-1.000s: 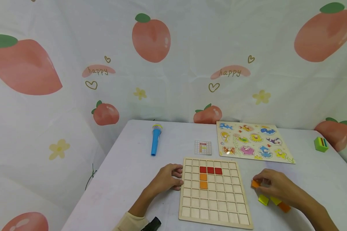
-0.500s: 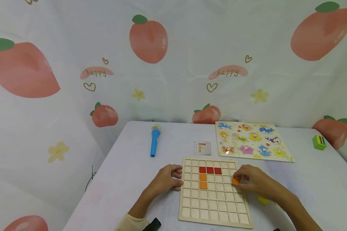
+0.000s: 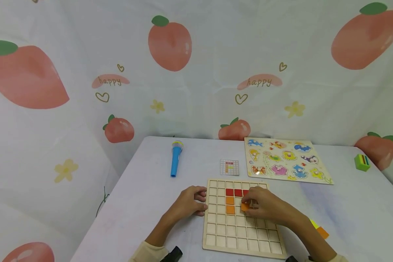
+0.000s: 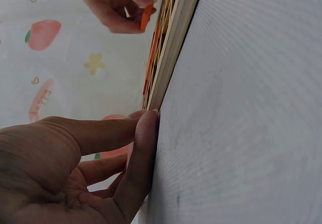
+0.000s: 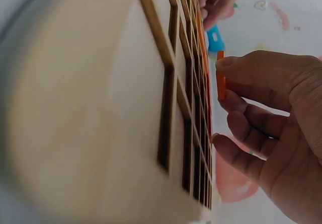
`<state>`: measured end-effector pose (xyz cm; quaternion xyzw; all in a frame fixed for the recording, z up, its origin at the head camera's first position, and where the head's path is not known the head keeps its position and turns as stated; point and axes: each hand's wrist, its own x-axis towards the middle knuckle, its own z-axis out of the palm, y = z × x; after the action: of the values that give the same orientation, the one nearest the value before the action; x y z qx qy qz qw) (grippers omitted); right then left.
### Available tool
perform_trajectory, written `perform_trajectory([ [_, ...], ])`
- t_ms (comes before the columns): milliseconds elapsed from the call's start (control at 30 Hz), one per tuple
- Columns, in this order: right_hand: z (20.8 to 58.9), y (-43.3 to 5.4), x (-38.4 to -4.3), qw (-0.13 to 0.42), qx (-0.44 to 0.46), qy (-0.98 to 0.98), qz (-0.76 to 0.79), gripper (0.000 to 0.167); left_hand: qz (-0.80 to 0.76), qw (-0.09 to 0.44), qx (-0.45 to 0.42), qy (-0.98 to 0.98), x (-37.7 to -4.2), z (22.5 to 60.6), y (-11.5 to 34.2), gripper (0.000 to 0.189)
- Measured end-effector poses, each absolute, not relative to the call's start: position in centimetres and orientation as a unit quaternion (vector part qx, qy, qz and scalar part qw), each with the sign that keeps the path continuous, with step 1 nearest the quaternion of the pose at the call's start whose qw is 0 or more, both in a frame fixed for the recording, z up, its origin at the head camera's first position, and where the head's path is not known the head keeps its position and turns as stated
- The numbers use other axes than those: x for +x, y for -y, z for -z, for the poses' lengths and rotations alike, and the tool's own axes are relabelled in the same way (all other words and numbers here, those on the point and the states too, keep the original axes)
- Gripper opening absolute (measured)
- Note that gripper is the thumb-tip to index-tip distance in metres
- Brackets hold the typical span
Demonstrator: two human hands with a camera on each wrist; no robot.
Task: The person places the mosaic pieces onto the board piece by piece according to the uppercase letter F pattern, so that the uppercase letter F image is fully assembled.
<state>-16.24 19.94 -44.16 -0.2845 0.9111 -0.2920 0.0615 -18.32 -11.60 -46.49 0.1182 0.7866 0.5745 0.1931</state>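
Note:
A wooden grid board point(image 3: 237, 231) lies on the table, with red tiles point(image 3: 238, 193) in a row and two orange tiles point(image 3: 230, 205) below the leftmost one. My left hand point(image 3: 188, 202) holds the board's left edge between thumb and fingers; the left wrist view shows the fingertips on that edge. Over the board, my right hand point(image 3: 265, 204) pinches another orange tile point(image 5: 220, 75) between thumb and finger. That tile is clear of the board in the right wrist view. The right hand partly covers the rightmost red tile.
A small pattern card point(image 3: 229, 167) lies behind the board. Behind it to the right is an animal puzzle point(image 3: 288, 160). A blue toy microphone point(image 3: 175, 159) lies at back left, a green block point(image 3: 362, 162) at far right. Loose orange point(image 3: 322, 233) and yellow tiles point(image 3: 314, 223) lie beside the right forearm.
My right hand has picked the orange tile up from the loose tiles and carried it left over the board. My left hand has stayed at the board's edge.

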Motion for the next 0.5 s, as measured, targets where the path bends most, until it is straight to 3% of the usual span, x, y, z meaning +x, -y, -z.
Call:
perform_trajectory([
  [500,44.2,-16.8,-15.9,0.089,-0.289,-0.911,0.281,0.019,-0.571,0.193,0.121,-0.789,-18.4,46.5,11.6,0.061],
])
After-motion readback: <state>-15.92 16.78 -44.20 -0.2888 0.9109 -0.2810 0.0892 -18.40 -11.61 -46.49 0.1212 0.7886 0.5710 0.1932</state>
